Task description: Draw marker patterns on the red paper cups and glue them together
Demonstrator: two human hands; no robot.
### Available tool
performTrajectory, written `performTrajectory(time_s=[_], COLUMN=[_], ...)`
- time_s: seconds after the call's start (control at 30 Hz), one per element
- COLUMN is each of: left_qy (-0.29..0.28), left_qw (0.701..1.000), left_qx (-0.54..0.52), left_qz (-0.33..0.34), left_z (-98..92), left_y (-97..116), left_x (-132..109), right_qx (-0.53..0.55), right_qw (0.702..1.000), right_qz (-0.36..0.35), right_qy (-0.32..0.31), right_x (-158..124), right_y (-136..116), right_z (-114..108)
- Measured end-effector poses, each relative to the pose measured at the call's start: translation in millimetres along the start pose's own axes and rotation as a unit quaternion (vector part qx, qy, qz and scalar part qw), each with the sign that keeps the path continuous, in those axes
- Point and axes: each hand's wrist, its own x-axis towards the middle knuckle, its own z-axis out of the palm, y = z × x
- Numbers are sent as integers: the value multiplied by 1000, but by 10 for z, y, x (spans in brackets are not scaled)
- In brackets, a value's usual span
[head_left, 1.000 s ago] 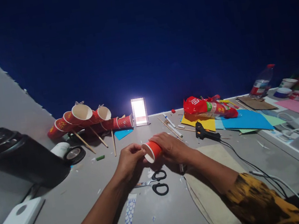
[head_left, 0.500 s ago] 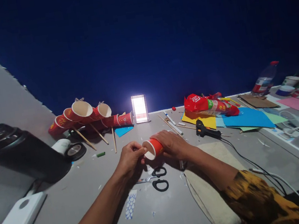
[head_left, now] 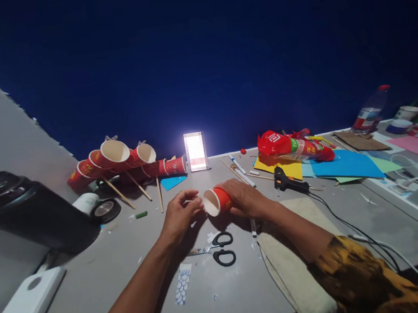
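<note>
My right hand (head_left: pixel 247 199) is wrapped round a red paper cup (head_left: pixel 224 199) from the right. The cup lies tilted on its side in the air, its white-rimmed mouth facing left. Beside that rim is my left hand (head_left: pixel 179 216), its thumb and fingers apart with nothing seen between them. Whether a fingertip touches the rim is hard to tell. Below the cup, scissors (head_left: pixel 215 249) with black handles lie on the table. Nearer me is a paper strip (head_left: pixel 183 285) with a blue scale pattern.
Joined red paper cups (head_left: pixel 117 162) with wooden sticks stand back left, by a roll of black tape (head_left: pixel 106 210) and a large black flask (head_left: pixel 31 214). At right are a glue gun (head_left: pixel 288 181), coloured paper (head_left: pixel 347 164), a cloth (head_left: pixel 300 268) and cables. A glowing screen (head_left: pixel 196 150) stands behind.
My left fingers have opened and moved off the cup's rim. The cup has shifted slightly right and up in my right hand, and its mouth shows deeper.
</note>
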Motion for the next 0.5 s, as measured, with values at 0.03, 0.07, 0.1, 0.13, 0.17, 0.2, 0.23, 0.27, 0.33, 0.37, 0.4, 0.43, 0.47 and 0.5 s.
performTrajectory(time_s=[0.03,0.07,0.1,0.13,0.17,0.2,0.23,0.27,0.33,0.37,0.4,0.43,0.47,0.5], left_qy=[-1,-4,-4,0,10,25,40,52,62,62,61,61,60,58], left_qw=[1000,998,994,987,980,972,965,960,958,960,963,966,969,971], left_qx=[23,55,94,134,170,200,223,237,241,236,227,218,209,202], left_qz=[19,40,63,86,107,124,136,142,140,135,129,123,117,112], left_z=[8,17,26,34,40,43,44,42,35,30,25,21,17,13], left_y=[16,29,40,47,51,53,54,55,57,59,61,64,67,70], left_x=[-5,-16,-31,-49,-66,-82,-93,-99,-96,-89,-80,-70,-60,-52], right_qx=[0,2,5,10,17,23,30,35,43,45,47,49,50,49], right_qw=[1000,1000,1000,999,998,998,997,997,997,997,997,997,997,997], right_qz=[0,-5,-11,-17,-20,-22,-22,-19,-16,-15,-15,-14,-13,-12], right_qy=[-6,-15,-26,-38,-48,-56,-62,-65,-66,-66,-65,-64,-63,-61], right_x=[1,2,4,6,7,9,9,10,9,8,7,7,6,6], right_y=[-14,-37,-68,-101,-134,-162,-185,-201,-218,-221,-224,-228,-233,-239], right_z=[-9,-20,-30,-40,-48,-55,-60,-63,-66,-66,-67,-68,-70,-74])
